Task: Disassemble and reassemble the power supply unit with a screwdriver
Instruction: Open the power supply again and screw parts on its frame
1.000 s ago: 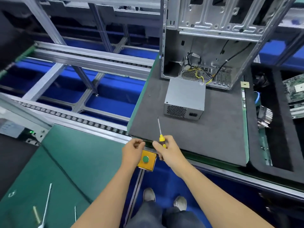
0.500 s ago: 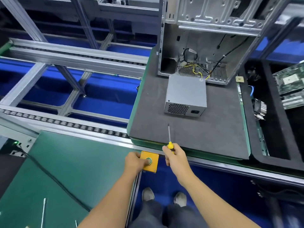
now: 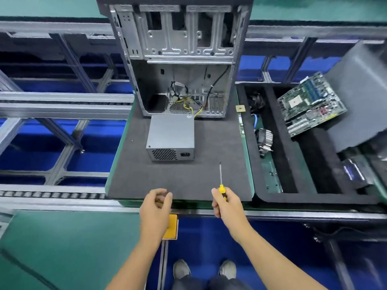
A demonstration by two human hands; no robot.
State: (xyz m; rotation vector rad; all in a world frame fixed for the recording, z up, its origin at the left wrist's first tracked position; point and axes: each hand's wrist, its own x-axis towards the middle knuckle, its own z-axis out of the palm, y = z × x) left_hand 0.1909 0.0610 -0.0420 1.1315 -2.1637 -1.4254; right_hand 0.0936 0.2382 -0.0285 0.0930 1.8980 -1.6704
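No text, label or number is legible anywhere here.

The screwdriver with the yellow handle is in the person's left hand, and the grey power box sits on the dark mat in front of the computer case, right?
Not quite. The head view shows the screwdriver in the right hand, not the left. The left hand holds nothing. The rest is right: the grey power box sits on the dark mat in front of the computer case.
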